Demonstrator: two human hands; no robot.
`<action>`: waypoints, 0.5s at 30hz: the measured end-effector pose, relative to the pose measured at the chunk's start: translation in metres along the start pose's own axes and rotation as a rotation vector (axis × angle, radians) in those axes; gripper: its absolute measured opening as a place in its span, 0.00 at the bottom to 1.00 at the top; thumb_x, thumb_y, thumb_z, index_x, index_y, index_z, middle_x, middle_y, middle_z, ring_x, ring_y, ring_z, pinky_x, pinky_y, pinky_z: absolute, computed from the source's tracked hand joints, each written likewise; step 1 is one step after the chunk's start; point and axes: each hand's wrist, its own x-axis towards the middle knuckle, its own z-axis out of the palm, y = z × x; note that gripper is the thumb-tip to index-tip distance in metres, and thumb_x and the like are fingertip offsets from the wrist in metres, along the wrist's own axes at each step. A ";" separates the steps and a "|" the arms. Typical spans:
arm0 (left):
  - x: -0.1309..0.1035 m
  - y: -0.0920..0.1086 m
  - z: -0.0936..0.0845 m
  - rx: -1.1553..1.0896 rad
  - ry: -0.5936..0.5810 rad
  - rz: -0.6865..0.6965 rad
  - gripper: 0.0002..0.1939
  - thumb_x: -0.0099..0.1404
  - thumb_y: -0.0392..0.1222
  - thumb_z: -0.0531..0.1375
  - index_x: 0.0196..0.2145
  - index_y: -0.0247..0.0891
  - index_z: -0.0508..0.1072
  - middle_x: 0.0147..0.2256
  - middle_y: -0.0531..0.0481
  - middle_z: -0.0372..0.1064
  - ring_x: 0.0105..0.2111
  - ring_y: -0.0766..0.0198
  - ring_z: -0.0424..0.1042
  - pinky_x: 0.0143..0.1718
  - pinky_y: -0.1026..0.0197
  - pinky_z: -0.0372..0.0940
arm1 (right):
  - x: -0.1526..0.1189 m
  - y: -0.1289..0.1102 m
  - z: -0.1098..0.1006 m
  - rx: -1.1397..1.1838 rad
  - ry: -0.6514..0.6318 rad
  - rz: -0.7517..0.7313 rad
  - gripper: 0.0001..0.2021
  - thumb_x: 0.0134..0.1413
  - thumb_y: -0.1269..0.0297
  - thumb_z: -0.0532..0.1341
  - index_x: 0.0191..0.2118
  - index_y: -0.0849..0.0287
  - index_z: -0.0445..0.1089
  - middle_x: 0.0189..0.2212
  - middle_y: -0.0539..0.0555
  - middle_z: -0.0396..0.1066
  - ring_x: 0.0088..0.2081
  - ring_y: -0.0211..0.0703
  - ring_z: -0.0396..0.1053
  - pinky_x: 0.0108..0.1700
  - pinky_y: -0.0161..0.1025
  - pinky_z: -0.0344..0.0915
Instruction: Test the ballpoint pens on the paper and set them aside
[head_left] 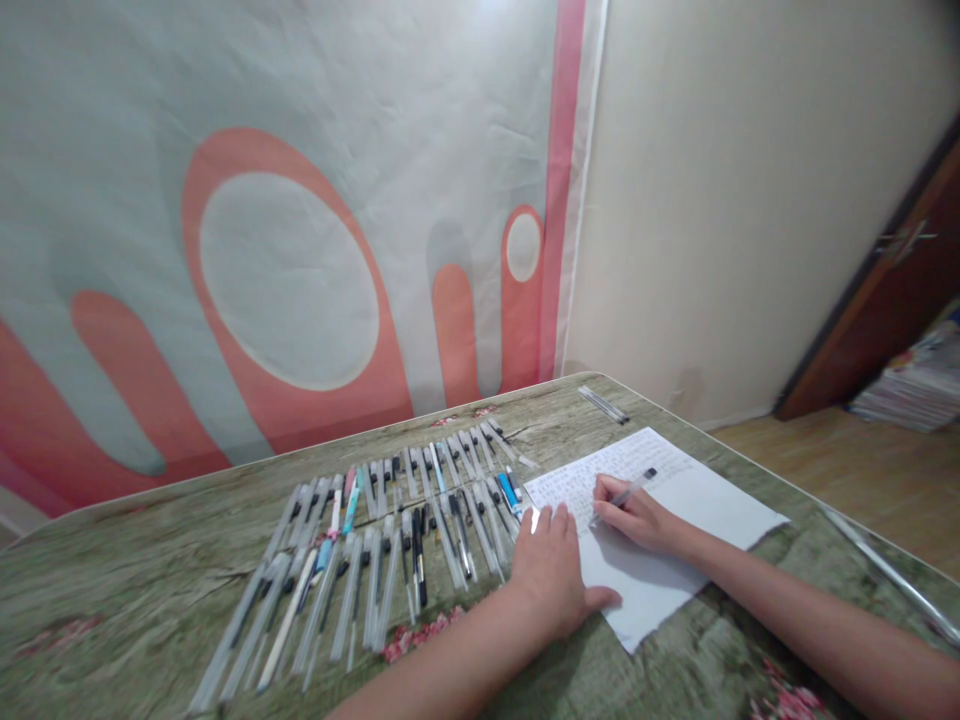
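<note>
A clear-barrelled pen [642, 480] with a dark end is pinched in my right hand [634, 515], its lower end close to the paper. Beneath it lies a white sheet of paper [697, 510], its upper part covered with rows of handwriting. My left hand [549, 565] rests flat at the sheet's left edge, fingers stretched out and thumb spread over the paper. Just left of that hand, many pens [382, 580] lie in two rough rows, mostly clear with dark parts. Among them are a blue pen [508, 490] and a white pen [289, 615].
The table [112, 610] has a green, wood-patterned cover with pink flowers. A few thin refills [604, 404] lie near its far corner. Along the right edge rests a long silvery object [892, 575]. Behind stands a wall with a printed banner [420, 150]; stacked papers [911, 385] sit by a brown door.
</note>
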 end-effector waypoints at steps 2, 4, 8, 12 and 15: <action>0.000 0.000 0.001 0.003 0.000 0.002 0.49 0.49 0.72 0.41 0.58 0.31 0.48 0.59 0.40 0.44 0.58 0.48 0.41 0.57 0.46 0.35 | 0.000 0.001 -0.001 0.002 -0.022 0.000 0.07 0.52 0.66 0.52 0.25 0.59 0.57 0.20 0.46 0.57 0.24 0.35 0.55 0.27 0.34 0.53; 0.000 -0.001 0.001 0.006 -0.001 0.003 0.49 0.50 0.71 0.41 0.58 0.31 0.48 0.59 0.40 0.44 0.58 0.48 0.41 0.57 0.46 0.35 | -0.001 0.002 -0.001 0.008 -0.039 0.008 0.07 0.51 0.66 0.52 0.25 0.58 0.56 0.19 0.46 0.57 0.23 0.35 0.55 0.27 0.34 0.52; -0.001 -0.001 0.001 0.003 0.004 0.005 0.49 0.50 0.72 0.40 0.58 0.31 0.48 0.59 0.40 0.44 0.58 0.48 0.41 0.57 0.46 0.35 | -0.001 0.001 -0.001 0.016 -0.028 0.018 0.06 0.52 0.67 0.52 0.25 0.59 0.56 0.19 0.46 0.57 0.23 0.35 0.55 0.27 0.34 0.53; 0.000 0.000 0.000 0.006 -0.005 0.001 0.49 0.50 0.71 0.41 0.59 0.30 0.48 0.59 0.39 0.43 0.58 0.48 0.41 0.57 0.46 0.36 | 0.000 0.000 0.000 0.013 -0.006 0.012 0.06 0.52 0.66 0.51 0.26 0.59 0.57 0.20 0.46 0.57 0.24 0.35 0.55 0.28 0.34 0.53; 0.000 0.000 -0.001 0.009 -0.008 -0.002 0.48 0.50 0.70 0.43 0.58 0.30 0.49 0.59 0.40 0.44 0.58 0.49 0.41 0.57 0.46 0.36 | 0.000 0.001 0.000 0.019 -0.025 0.015 0.06 0.52 0.66 0.52 0.26 0.59 0.57 0.19 0.46 0.57 0.23 0.35 0.55 0.27 0.34 0.53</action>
